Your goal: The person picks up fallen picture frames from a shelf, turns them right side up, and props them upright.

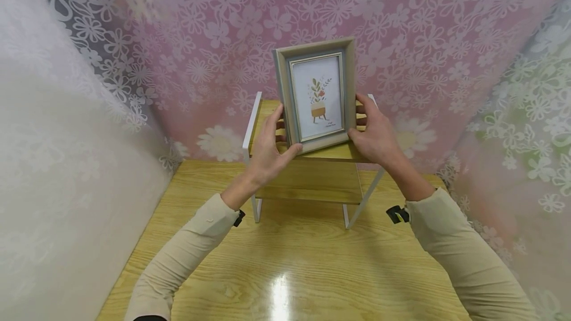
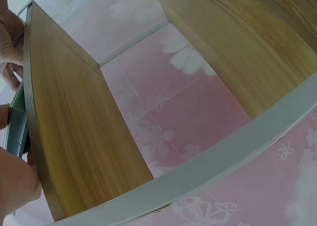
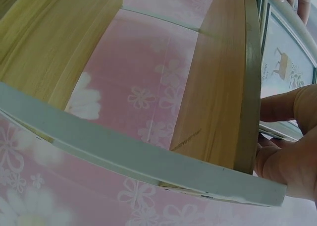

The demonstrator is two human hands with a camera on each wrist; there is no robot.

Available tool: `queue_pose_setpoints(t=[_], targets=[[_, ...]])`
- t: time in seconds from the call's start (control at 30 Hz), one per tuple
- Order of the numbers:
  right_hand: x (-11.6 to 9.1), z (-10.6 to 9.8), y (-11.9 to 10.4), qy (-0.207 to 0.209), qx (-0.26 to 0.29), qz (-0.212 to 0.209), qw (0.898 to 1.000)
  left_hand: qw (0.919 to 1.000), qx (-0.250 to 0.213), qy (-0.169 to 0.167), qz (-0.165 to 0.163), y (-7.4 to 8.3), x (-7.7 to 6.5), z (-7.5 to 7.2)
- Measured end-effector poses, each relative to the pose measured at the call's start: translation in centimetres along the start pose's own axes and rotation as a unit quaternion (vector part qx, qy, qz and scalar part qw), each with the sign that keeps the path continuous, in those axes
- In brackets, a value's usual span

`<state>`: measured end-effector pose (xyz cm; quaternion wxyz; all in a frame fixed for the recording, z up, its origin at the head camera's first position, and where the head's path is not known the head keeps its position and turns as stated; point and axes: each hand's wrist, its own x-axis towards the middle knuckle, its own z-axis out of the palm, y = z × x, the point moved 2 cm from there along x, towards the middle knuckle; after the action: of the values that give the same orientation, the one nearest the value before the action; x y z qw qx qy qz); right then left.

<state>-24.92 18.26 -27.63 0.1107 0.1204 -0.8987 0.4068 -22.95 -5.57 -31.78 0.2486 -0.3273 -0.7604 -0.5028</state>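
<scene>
Both hands hold a picture frame (image 1: pixel 350 73) upright, tilted slightly to one side, over the top of a small two-tier wooden table (image 1: pixel 308 177) with white metal legs. My left hand (image 1: pixel 267 147) grips its lower left corner, thumb on the front and fingers behind. On the lower right side, my right hand (image 1: pixel 376 135) grips it the same way. The print inside shows a potted plant on a white ground. In the right wrist view, part of the picture frame (image 3: pixel 277 62) appears beside the tabletop edge. Whether its bottom touches the tabletop is hard to tell.
Pink floral curtain (image 1: pixel 214 53) hangs right behind the table. A pale panel (image 1: pixel 67 162) stands at the left and a floral one (image 1: pixel 531 152) at the right. Wood-pattern floor (image 1: pixel 267 251) lies in front. White metal bars (image 1: pixel 253 120) rise slightly at the table's sides.
</scene>
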Motion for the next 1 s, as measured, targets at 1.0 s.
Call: queue_pose_setpoints(t=[1.0], targets=[[1.3,0.1,0.3,-0.002,-0.029,0.004,1.0,0.997,0.035,0.002,0.069,0.0,-0.3,0.9]])
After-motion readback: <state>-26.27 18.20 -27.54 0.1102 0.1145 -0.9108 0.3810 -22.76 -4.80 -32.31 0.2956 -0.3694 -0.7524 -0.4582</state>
